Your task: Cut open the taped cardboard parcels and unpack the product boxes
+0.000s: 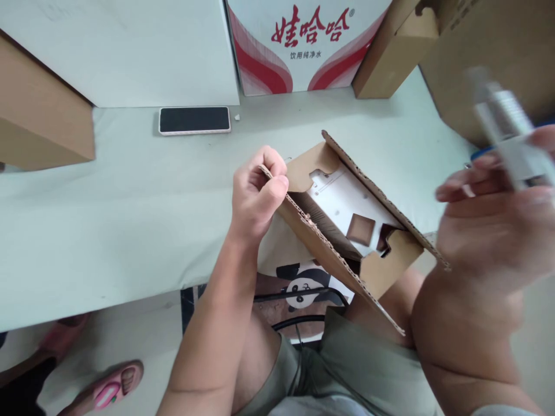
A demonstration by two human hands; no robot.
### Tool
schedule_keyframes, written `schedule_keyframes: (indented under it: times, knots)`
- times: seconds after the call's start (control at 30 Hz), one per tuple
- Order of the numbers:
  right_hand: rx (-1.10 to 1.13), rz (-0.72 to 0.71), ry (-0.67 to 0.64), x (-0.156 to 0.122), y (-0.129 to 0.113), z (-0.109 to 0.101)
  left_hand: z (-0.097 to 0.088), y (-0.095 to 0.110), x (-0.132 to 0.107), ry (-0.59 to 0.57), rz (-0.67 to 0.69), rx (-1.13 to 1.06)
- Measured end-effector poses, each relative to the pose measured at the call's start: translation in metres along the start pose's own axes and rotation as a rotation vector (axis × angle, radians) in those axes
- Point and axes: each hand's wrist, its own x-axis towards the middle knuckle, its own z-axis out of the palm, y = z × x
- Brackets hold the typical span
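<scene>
My left hand (259, 188) pinches the edge of the long flap of an opened cardboard box (303, 234). The box is tilted at the table's front edge, above my lap. Inside it lies a white printed sheet or insert (336, 193) with a square cut-out; whatever is under it is hidden. Off to the right, apart from the box, my right hand (485, 225) is raised with its fingers closed around a white object with a ribbed, translucent end (507, 124). Motion smears that object, so its kind is unclear.
A phone (195, 120) lies on the pale-covered table (130, 219). Behind stand a white-and-red water carton (303, 58), a narrow cardboard box (385, 63) and a large brown carton (489, 63). Another brown box (43, 110) stands left. Another person's sandalled foot (115, 387) shows below.
</scene>
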Motion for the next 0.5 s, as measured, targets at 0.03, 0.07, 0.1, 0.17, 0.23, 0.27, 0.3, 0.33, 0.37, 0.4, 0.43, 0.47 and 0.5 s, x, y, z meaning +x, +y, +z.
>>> schedule_keyframes:
  times: [0.03,0.07,0.1,0.17,0.23,0.27,0.3,0.33,0.37,0.4,0.43,0.47,0.5]
  knots:
    - [-0.013,-0.030,0.105,0.006,0.010,-0.004,0.000,0.001,0.000,-0.001,-0.001,0.000]
    - [-0.070,-0.023,0.164,0.012,0.024,-0.009,0.000,0.001,0.000,-0.003,0.000,0.001]
    - [-0.145,0.004,0.191,0.016,0.040,-0.015,0.000,0.001,0.000,-0.003,0.003,0.004]
    - [-0.334,0.095,0.142,0.020,0.080,-0.027,0.000,0.001,0.000,-0.003,0.010,0.010]
    - [-0.539,0.191,0.048,0.019,0.121,-0.038,0.000,0.000,0.001,-0.007,0.023,0.006]
    - [-0.615,0.242,-0.020,0.018,0.138,-0.042,0.000,0.000,0.001,-0.011,0.030,0.000]
    - [-0.652,0.273,-0.072,0.016,0.153,-0.044,0.001,0.000,0.001,-0.016,0.032,-0.004]
    - [-0.676,0.295,-0.124,0.013,0.164,-0.046,0.001,0.000,0.002,-0.021,0.031,-0.006]
    - [-0.684,0.305,-0.168,0.011,0.171,-0.047,0.001,0.000,0.002,-0.022,0.026,-0.006]
    - [-0.688,0.307,-0.201,0.009,0.175,-0.047,0.001,0.000,0.003,-0.020,0.017,-0.005]
    - [-0.695,0.309,-0.235,0.006,0.176,-0.046,0.001,0.001,0.003,-0.017,0.008,-0.007]
    - [-0.701,0.311,-0.269,0.004,0.174,-0.046,0.001,0.001,0.003,-0.012,0.000,-0.012]
    - [-0.696,0.309,-0.314,0.003,0.171,-0.045,0.001,0.002,0.002,-0.008,-0.003,-0.020]
